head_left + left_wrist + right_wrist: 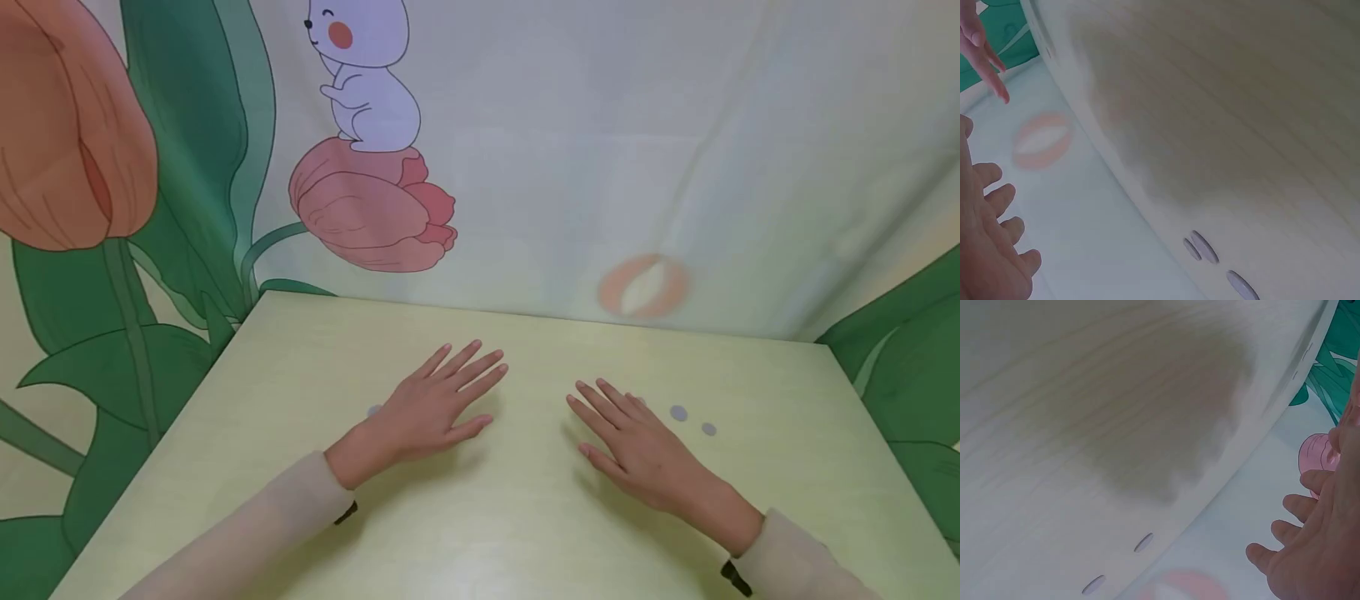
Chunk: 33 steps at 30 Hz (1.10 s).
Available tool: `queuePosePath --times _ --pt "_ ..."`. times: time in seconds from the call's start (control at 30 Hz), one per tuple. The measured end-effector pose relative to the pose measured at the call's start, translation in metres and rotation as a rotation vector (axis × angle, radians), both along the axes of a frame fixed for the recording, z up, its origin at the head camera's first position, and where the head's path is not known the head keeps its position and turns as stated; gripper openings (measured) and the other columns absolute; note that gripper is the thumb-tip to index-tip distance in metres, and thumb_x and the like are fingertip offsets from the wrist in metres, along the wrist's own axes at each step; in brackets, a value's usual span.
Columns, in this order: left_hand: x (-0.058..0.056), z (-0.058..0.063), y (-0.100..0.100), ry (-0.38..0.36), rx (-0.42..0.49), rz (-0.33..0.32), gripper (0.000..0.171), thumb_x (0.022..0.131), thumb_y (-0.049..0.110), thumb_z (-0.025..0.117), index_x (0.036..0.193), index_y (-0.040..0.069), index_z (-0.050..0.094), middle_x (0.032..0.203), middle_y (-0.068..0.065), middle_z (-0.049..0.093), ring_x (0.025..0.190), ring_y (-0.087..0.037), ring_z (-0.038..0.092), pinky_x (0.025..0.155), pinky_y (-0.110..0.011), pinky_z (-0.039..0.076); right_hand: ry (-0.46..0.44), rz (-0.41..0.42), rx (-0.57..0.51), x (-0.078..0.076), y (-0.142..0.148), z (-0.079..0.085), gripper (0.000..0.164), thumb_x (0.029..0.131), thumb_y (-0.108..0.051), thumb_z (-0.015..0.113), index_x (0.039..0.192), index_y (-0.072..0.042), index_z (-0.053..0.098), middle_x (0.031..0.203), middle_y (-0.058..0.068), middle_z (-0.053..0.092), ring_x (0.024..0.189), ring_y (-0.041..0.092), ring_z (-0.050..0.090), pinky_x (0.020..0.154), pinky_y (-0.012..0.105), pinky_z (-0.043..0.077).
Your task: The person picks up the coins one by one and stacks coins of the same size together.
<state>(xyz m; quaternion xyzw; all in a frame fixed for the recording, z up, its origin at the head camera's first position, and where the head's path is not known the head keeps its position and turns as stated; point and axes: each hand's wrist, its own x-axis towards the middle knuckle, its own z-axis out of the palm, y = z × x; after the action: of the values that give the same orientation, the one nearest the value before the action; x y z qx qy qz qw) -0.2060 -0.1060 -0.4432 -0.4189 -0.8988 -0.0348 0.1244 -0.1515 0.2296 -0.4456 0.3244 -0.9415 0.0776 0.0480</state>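
My left hand is held over the table with straight fingers spread and nothing in its grasp. Palm down, my right hand hovers opposite it, likewise with extended fingers and holding nothing. Just behind the left hand a small flat grey disc peeks out, partly hidden. To the right of the right hand lie a larger grey disc and a smaller grey disc. The left wrist view shows three grey discs flat on the table; two oval-looking grey discs appear in the right wrist view.
The pale wood-grain table ends at a hanging cloth printed with tulips and a white animal. A blurry pinkish ring shows on the cloth's lower part. Both forearms, in beige sleeves, reach in from the near edge.
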Motion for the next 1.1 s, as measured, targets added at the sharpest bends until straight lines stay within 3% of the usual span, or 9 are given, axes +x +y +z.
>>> queuePosePath --times 0.4,0.67,0.97,1.1 --pt "-0.002 0.003 0.03 -0.045 -0.032 -0.016 0.065 0.107 0.051 0.039 0.163 0.023 0.024 0.168 0.003 0.023 0.156 -0.022 0.013 0.124 -0.048 0.012 -0.008 -0.032 0.03 -0.001 0.017 0.004 0.06 0.107 -0.04 0.05 0.158 -0.012 0.036 0.165 0.012 0.03 0.151 0.034 0.028 0.118 0.057 0.026" --pt "-0.006 0.007 0.048 -0.072 -0.013 0.014 0.066 0.106 0.054 0.038 0.163 0.026 0.021 0.169 0.006 0.02 0.157 -0.019 0.01 0.125 -0.046 0.01 -0.011 -0.089 0.034 -0.002 0.031 0.01 0.057 0.106 -0.039 0.051 0.156 -0.013 0.041 0.162 0.011 0.037 0.149 0.036 0.032 0.117 0.059 0.025" --pt "-0.011 0.006 0.07 -0.09 -0.035 -0.035 0.065 0.107 0.054 0.035 0.164 0.026 0.02 0.168 0.007 0.021 0.156 -0.018 0.013 0.125 -0.044 0.011 -0.012 -0.133 0.057 -0.003 0.056 0.018 0.055 0.104 -0.032 0.056 0.152 -0.007 0.047 0.155 0.017 0.045 0.143 0.04 0.041 0.116 0.06 0.027" --pt "-0.012 0.008 0.084 -0.097 -0.057 -0.077 0.063 0.108 0.052 0.035 0.163 0.024 0.023 0.168 0.004 0.024 0.156 -0.02 0.016 0.125 -0.042 0.013 -0.015 -0.141 0.038 -0.003 0.067 0.019 0.052 0.103 -0.027 0.06 0.148 -0.003 0.052 0.148 0.021 0.052 0.136 0.042 0.048 0.111 0.058 0.036"
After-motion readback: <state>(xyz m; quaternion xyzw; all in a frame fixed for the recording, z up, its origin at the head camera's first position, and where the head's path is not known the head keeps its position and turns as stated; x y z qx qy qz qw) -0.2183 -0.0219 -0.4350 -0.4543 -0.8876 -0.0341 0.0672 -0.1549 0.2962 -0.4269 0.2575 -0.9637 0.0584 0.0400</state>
